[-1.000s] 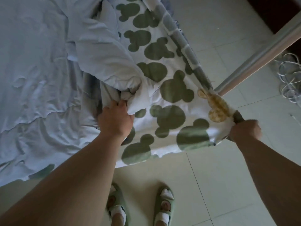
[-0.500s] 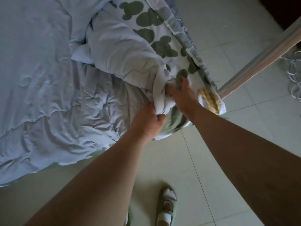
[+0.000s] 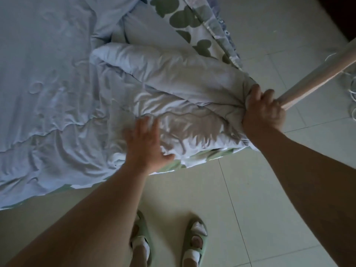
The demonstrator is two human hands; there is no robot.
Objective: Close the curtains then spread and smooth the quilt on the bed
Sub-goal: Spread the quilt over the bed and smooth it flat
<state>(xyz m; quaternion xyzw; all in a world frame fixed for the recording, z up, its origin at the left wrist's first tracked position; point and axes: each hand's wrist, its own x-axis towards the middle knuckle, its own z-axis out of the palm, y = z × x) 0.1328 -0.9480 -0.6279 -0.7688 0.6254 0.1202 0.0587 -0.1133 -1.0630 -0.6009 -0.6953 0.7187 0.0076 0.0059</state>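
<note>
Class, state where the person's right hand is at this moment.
In the head view, the right hand is centre-right, gripping a bunched corner of the quilt beside the slanting pole.

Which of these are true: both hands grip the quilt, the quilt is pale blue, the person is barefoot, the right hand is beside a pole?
1. Both hands grip the quilt: false. Only the right hand grips it; the left hand is open, fingers spread.
2. The quilt is pale blue: true.
3. The person is barefoot: false. They wear green sandals.
4. The right hand is beside a pole: true.
</note>
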